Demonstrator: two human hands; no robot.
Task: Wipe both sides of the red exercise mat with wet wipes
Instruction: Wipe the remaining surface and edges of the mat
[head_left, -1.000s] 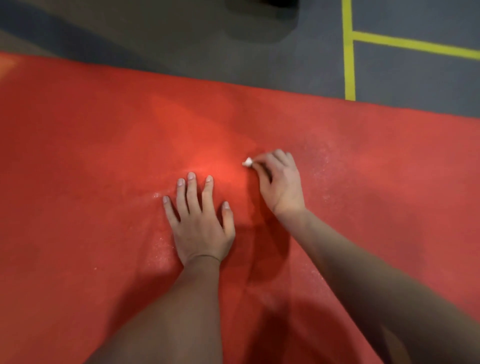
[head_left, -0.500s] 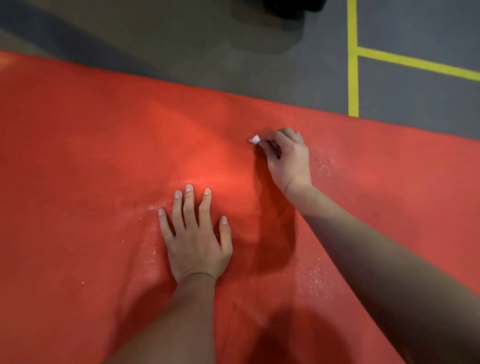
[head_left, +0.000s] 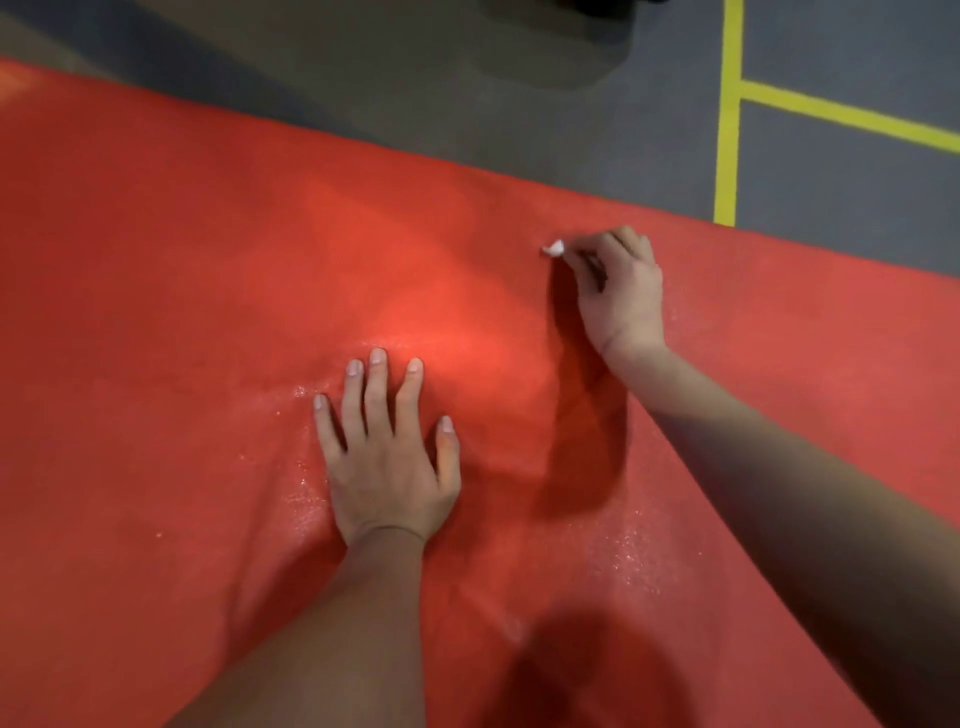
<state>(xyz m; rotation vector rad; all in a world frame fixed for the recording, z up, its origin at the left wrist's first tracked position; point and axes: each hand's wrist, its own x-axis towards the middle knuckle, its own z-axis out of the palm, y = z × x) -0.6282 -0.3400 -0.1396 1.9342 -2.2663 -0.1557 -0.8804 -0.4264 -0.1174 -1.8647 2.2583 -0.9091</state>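
Observation:
The red exercise mat (head_left: 182, 312) lies flat on the floor and fills most of the view. My left hand (head_left: 387, 457) rests flat on it with straight, spread fingers, near the middle. My right hand (head_left: 621, 288) is further out, close to the mat's far edge, with its fingers curled round a small balled white wet wipe (head_left: 554, 249). Only a white tip of the wipe shows past the fingers, touching the mat. Wet glistening specks lie on the mat around my left hand and below my right forearm.
Beyond the mat's far edge is grey floor (head_left: 467, 104) with yellow tape lines (head_left: 727, 130) at the upper right. A dark object (head_left: 602, 8) sits at the top edge, mostly out of view.
My right hand has slid the wipe away from me and to the right, toward the mat's far edge. My left hand has stayed flat in the same place on the mat.

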